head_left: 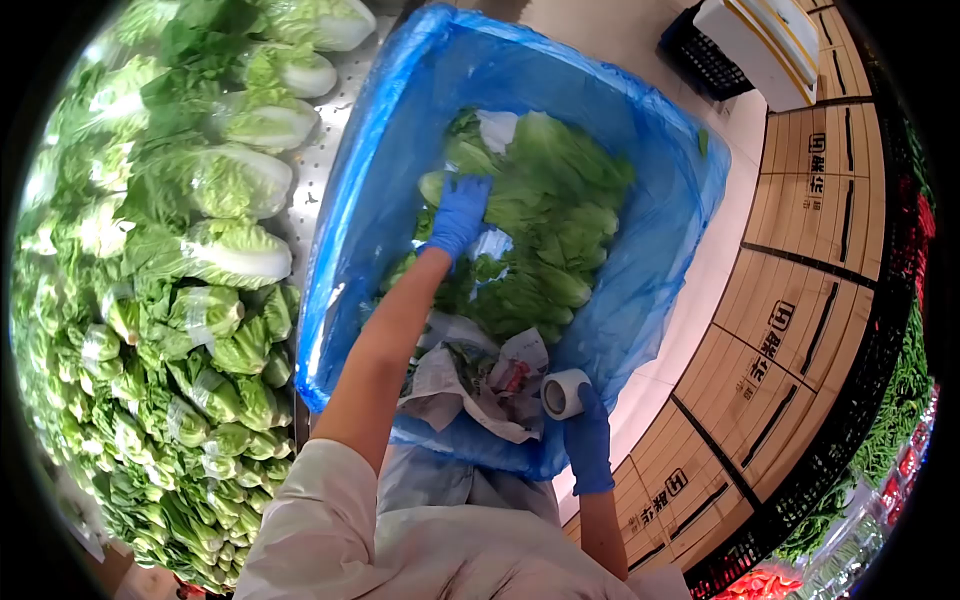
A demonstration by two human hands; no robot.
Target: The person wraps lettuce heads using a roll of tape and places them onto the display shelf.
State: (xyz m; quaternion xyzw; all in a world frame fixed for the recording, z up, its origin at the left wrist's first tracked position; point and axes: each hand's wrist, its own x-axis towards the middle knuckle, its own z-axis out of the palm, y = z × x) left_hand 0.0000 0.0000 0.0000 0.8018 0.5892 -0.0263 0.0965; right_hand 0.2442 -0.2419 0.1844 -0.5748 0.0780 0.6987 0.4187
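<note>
My left hand (460, 212), in a blue glove, reaches down into a large bin (395, 90) lined with blue plastic. It touches the loose green leaves (555, 220) there, its fingers stretched over them and a pale leaf stalk beside the fingertips. Whether any leaf is pinched beneath the fingers is hidden. My right hand (590, 445), gloved in blue too, is closed around a white roll of tape (565, 394) at the bin's near right corner. Crumpled printed paper (470, 385) lies among leaves at the bin's near end, left of the roll.
On the left, a display holds Chinese cabbages (240, 250) above several taped bundles of leafy greens (205, 400). Cardboard-coloured panels (800, 330) curve along the right side. A black crate (705, 55) and a white foam box (765, 45) stand at the top right.
</note>
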